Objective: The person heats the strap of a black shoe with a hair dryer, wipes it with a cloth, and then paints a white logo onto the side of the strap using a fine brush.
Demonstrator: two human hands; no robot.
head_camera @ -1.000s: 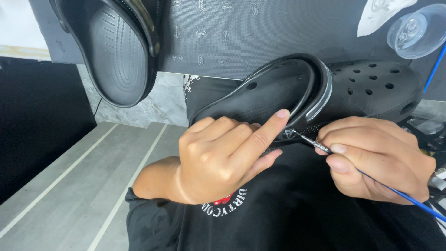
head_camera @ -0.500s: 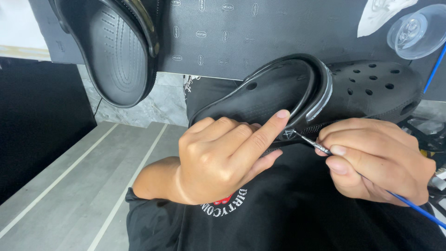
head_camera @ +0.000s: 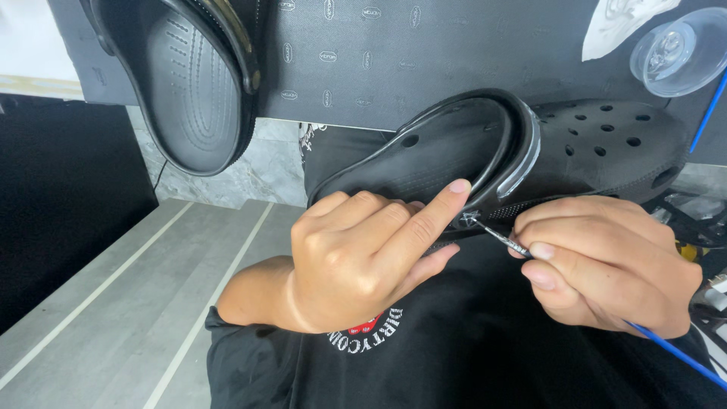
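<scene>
Hands grip: left (head_camera: 363,265) holds perforated black rubber clog (head_camera: 530,151); right (head_camera: 606,265) pinches thin metal-tipped tool (head_camera: 500,236).

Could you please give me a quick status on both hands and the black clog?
Left hand grips black clog, forefinger along its side. Right hand pinches thin tool, tip at the strap rivet. Nothing in the way.

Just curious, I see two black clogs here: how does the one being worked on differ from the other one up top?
The held clog lies sideways, its holed top showing; the upper clog shows its ribbed footbed. The left hand grips the held clog while the right hand puts a thin tool to it; nothing touches the upper clog. Both are black.
</scene>
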